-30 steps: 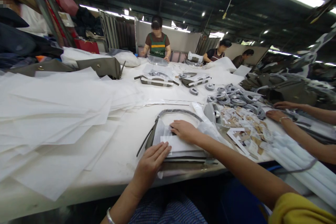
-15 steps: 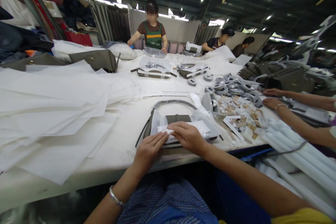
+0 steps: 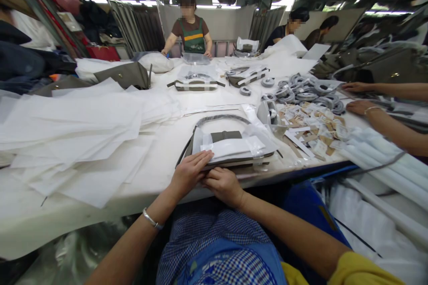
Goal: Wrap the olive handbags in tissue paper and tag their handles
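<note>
A grey-brown handbag [image 3: 226,135] lies on the table before me, its handle [image 3: 221,118] wrapped and arching away from me. White paper [image 3: 232,147] and clear tape cover much of its front. My left hand [image 3: 193,167] rests on the bag's near left corner, fingers stretched flat over the paper's edge. Close beside it, my right hand [image 3: 223,185] is closed at the bag's near edge with its fingers curled. Its fingertips are partly hidden by the left hand and the bag, so what they pinch cannot be seen.
White sheets [image 3: 83,129] spread over the table's left side. Wrapped grey coils [image 3: 306,91], a heap of tags [image 3: 314,129] and white rolls [image 3: 384,156] lie to the right. Another wrapped bag [image 3: 195,85] lies farther back. A co-worker's hands [image 3: 363,106] are at the right; other people stand behind the table.
My right hand has left the white paper on the bag's front and moved down and left to its near edge. My left hand stays at the near left corner. The view has shifted slightly.
</note>
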Motion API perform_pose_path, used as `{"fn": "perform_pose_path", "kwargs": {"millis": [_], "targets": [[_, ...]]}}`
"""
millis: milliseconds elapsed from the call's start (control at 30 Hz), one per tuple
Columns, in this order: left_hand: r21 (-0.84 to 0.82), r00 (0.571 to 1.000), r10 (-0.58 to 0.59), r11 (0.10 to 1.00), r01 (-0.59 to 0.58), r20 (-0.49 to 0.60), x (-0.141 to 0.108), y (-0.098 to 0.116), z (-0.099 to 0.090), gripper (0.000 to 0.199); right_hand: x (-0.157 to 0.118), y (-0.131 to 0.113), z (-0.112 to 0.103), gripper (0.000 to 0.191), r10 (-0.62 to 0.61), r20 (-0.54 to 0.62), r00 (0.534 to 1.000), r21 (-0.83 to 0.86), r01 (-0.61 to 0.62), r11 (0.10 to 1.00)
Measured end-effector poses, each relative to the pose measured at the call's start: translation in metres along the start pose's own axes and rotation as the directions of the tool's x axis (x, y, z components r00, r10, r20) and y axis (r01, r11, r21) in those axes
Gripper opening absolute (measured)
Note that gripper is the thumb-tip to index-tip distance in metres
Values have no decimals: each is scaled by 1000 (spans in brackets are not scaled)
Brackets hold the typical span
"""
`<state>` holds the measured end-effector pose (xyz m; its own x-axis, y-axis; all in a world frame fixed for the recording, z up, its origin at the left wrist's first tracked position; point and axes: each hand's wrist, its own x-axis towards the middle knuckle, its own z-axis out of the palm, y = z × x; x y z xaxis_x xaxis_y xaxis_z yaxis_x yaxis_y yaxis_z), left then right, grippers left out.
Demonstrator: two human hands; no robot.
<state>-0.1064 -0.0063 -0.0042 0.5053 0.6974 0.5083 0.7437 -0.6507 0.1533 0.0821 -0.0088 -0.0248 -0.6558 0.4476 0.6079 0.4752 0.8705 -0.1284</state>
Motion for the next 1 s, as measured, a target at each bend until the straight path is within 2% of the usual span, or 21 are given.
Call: {"fn": "perform_pose_path", "kwargs": {"millis": [100, 233, 400, 500, 533, 633, 667, 733, 767, 833, 867, 900, 1000], "targets": [[16, 1000, 21, 1000, -21, -10, 0, 0, -1, 65, 0, -3, -3, 22, 10, -15, 1000, 16, -9, 1000], [44, 999, 36, 998, -36, 0, 0, 0, -1, 67, -14, -11, -10, 20, -45, -32, 998, 67, 47, 997], [41, 999, -19, 999, 21, -37, 4, -1, 3, 63, -39, -24, -19, 16, -158, 3, 987, 177, 155, 972], [42, 998, -36, 998, 38, -57, 6, -2, 5, 62, -42, -21, -28, 11, -156, -1, 988, 243, 151, 958], [45, 998, -35, 998, 37, -58, 6, -2, 6, 61, -40, -18, -33, 14, -146, -6, 989, 271, 143, 952], [45, 998, -29, 998, 32, -62, 5, -4, 8, 61, -24, -2, -52, 41, -66, -30, 997, 334, 72, 940], [45, 998, -26, 999, 29, -66, 4, -4, 9, 61, -14, 6, -59, 41, -6, -51, 999, 334, 23, 942], [49, 997, -15, 999, 18, -74, 3, -5, 10, 61, 12, 28, -68, 29, 138, -101, 985, 306, -102, 947], [55, 997, -12, 998, 16, -75, 3, -6, 10, 61, 29, 42, -70, 24, 212, -104, 972, 275, -177, 945], [68, 998, -13, 998, 18, -69, 3, -6, 10, 59, 68, 74, -67, 24, 354, 7, 935, 174, -349, 921], [76, 998, -17, 997, 22, -68, 3, -6, 10, 58, 88, 90, -61, 27, 430, 131, 893, 88, -443, 892], [85, 998, -19, 996, 25, -67, 4, -6, 10, 57, 107, 106, -54, 31, 507, 265, 820, -15, -522, 853], [129, 997, -6, 992, 16, -82, 4, -4, 11, 53, 153, 139, -28, 39, 602, 430, 673, -167, -596, 786]]}}
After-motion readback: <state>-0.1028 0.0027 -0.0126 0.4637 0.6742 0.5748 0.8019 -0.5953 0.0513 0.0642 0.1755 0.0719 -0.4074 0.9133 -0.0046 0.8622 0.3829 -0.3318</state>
